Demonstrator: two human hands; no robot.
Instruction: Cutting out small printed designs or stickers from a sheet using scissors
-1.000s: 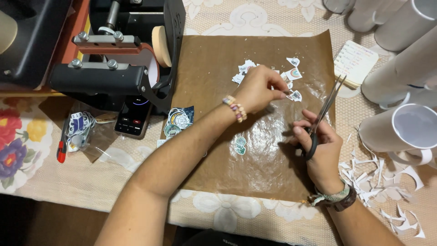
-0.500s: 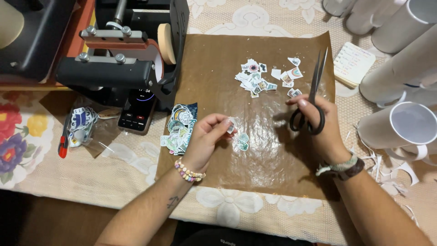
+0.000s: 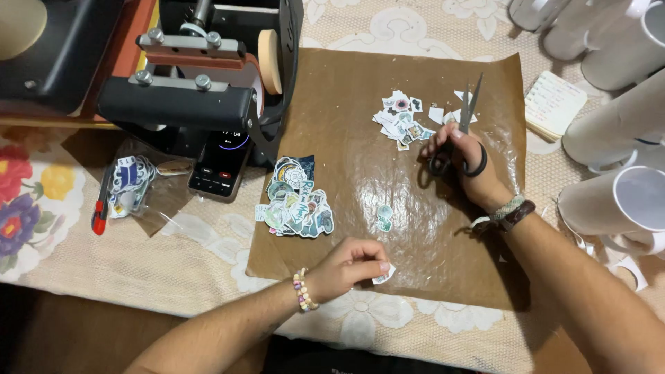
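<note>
- L hand point(image 3: 350, 266) at 6 o'clock, nearest the camera: fingers curled, thumb + forefinger pinching a small white paper cut-out point(image 3: 383, 274) at the near edge of the brown baking-paper sheet point(image 3: 346, 104). Pinch grip suits a scrap that thin; it sits low, touching the sheet.
- One lone round sticker point(image 3: 384, 217) lies mid-sheet, apart from both piles.
- Loose pile of printed stickers point(image 3: 296, 201) at 9 o'clock of the sheet, overlapping its L edge, within L-hand reach.
- R hand point(image 3: 460, 163) at 3 o'clock: closed round the black handles of the scissors point(image 3: 465, 128), fingers thru the loops, blades nearly shut, pointing to 12, away from the body.
- Trimmed cut-outs point(image 3: 402, 121) heaped just beside the blade tips, approx 1 o'clock.
- Far L: mug heat press point(image 3: 201, 83) w/ phone point(image 3: 220, 163) leaning at its base. Far R: white mugs point(image 3: 623, 201).
</note>
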